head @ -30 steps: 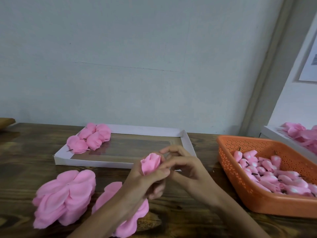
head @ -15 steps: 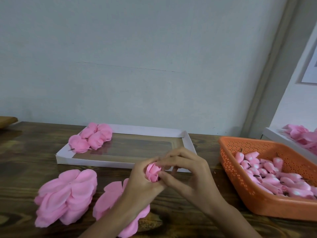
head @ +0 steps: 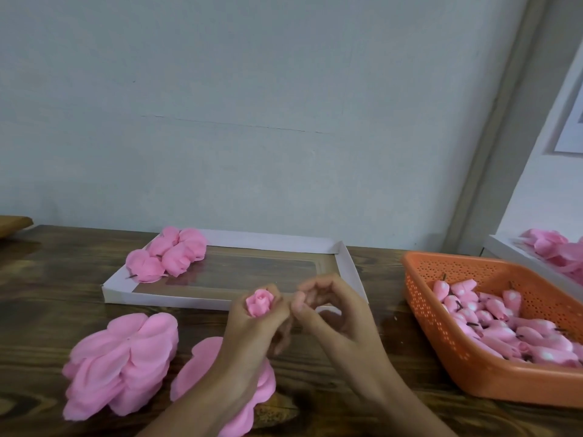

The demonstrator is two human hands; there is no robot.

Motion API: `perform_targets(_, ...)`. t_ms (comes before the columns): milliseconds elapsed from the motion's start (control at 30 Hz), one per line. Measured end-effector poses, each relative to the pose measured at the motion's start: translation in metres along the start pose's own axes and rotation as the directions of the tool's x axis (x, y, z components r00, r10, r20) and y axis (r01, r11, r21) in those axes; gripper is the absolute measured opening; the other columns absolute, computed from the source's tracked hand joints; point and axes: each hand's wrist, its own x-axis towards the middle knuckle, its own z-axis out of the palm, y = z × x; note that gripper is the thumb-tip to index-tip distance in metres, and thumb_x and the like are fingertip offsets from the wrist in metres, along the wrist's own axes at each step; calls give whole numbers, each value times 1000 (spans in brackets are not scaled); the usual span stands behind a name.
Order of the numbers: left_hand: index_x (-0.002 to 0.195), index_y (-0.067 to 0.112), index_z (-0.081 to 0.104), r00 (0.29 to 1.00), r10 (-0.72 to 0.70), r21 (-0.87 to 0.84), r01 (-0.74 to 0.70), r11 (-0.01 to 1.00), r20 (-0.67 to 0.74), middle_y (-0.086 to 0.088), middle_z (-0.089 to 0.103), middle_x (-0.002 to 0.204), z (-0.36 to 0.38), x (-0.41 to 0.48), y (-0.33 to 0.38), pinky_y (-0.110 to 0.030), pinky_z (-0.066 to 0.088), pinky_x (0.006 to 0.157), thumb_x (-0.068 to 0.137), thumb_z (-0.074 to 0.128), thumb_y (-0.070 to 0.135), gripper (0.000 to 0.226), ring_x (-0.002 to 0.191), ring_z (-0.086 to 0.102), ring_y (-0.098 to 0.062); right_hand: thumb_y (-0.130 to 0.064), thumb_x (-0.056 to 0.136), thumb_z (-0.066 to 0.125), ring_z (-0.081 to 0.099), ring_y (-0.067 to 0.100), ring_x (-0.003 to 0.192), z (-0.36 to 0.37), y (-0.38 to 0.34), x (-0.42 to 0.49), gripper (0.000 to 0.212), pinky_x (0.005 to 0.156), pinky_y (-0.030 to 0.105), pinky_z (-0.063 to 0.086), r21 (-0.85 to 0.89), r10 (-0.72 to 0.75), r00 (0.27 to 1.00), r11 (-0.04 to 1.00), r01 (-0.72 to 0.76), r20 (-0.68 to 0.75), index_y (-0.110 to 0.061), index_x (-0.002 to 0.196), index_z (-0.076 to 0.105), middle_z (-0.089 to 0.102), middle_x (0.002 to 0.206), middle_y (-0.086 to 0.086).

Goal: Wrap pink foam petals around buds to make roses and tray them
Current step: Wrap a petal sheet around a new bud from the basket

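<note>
My left hand (head: pixel 252 329) grips a small pink foam rose (head: pixel 259 302) upright in its fist, with the rose's top showing above the fingers. Just to its right, my right hand (head: pixel 331 313) has curled fingers that hold nothing I can see. Behind the hands lies a flat white tray (head: pixel 344 260) with three finished roses (head: pixel 170 255) in its far left corner. Two stacks of pink foam petals (head: pixel 123 364) lie on the table at the lower left, the nearer one (head: pixel 202 370) partly hidden by my left forearm.
An orange perforated basket (head: pixel 441 351) full of pink buds (head: pixel 504 326) stands at the right. Behind it a second white tray (head: pixel 504 250) holds more pink foam pieces. The dark wooden table (head: pixel 47 294) meets the wall at the back. A wooden object (head: pixel 12 223) sits at the far left edge.
The petal has been wrapped tight around the bud into a small rose in my left fist. My right hand has come off the rose and moved slightly right.
</note>
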Motion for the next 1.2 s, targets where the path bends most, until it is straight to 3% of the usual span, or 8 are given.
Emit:
perform_targets(67, 76, 9, 61, 996, -40, -125, 30, 992, -78, -4, 67, 55, 4, -1, -1, -22, 53, 46, 74, 86, 15, 26, 50, 67, -19, -27, 94, 76, 72, 26, 93, 5, 2, -3, 14, 83, 53, 61, 14, 52, 999, 999, -52, 12, -24, 105, 69, 74, 99, 3)
perform_targets(133, 92, 8, 66, 992, -98, -227, 79, 971, -76, 2, 77, 69, 7, -2, -4, -23, 60, 56, 69, 81, 27, 33, 65, 76, -12, -28, 89, 78, 73, 22, 100, 9, 3, -4, 23, 86, 40, 63, 6, 74, 997, 997, -74, 31, -26, 111, 68, 76, 104, -1)
perform_targets(267, 84, 20, 77, 991, -136, -232, 137, 963, 19, 3, 77, 72, 8, -3, -4, -23, 59, 52, 50, 81, 51, 46, 64, 75, -10, -16, 85, 83, 77, 15, 97, 22, 9, -10, 42, 83, 25, 61, -43, 72, 996, 997, -70, 46, -25, 124, 68, 78, 105, -8)
perform_targets(367, 81, 18, 77, 989, -132, -242, 144, 959, 64, -1, 79, 78, 13, -8, -5, -25, 60, 55, 47, 87, 50, 48, 68, 77, -14, -11, 82, 85, 78, 15, 95, 29, 13, -13, 39, 82, 27, 62, -18, 87, 994, 996, -89, -61, -24, 118, 72, 80, 101, -5)
perform_targets(500, 115, 6, 70, 977, -76, -304, 136, 943, 201, -21, 70, 127, 7, -10, 0, -41, 60, 87, 58, 102, 30, 70, 109, 72, -37, -5, 78, 81, 79, 21, 91, 23, 12, -9, 32, 81, 32, 63, 23, 48, 992, 999, -46, -118, -23, 104, 77, 81, 97, 0)
perform_targets(633, 129, 11, 69, 954, -44, -340, 149, 928, 297, -27, 66, 134, 0, -5, 3, -47, 55, 104, 67, 97, 23, 69, 124, 65, -42, 4, 79, 81, 78, 27, 92, 20, 8, -4, 31, 81, 32, 63, 132, 35, 993, 991, -20, -111, -17, 102, 77, 81, 98, 7)
perform_targets(1000, 117, 13, 75, 938, 17, -209, 60, 976, 346, -21, 62, 143, -2, -4, 18, -56, 39, 111, 82, 86, 37, 45, 135, 57, -41, -3, 88, 76, 76, 26, 93, 18, 6, 0, 20, 88, 35, 60, 328, 135, 989, 934, -145, 53, -6, 108, 78, 79, 103, 21)
perform_targets(1200, 92, 18, 74, 923, -19, -59, 45, 997, 385, -11, 69, 137, 0, -12, 27, -40, 42, 74, 86, 73, 29, 12, 123, 68, -30, -22, 91, 65, 72, 21, 102, 30, 3, 2, 29, 84, 32, 58, 533, 335, 907, 734, -421, 255, -9, 113, 79, 77, 107, 14)
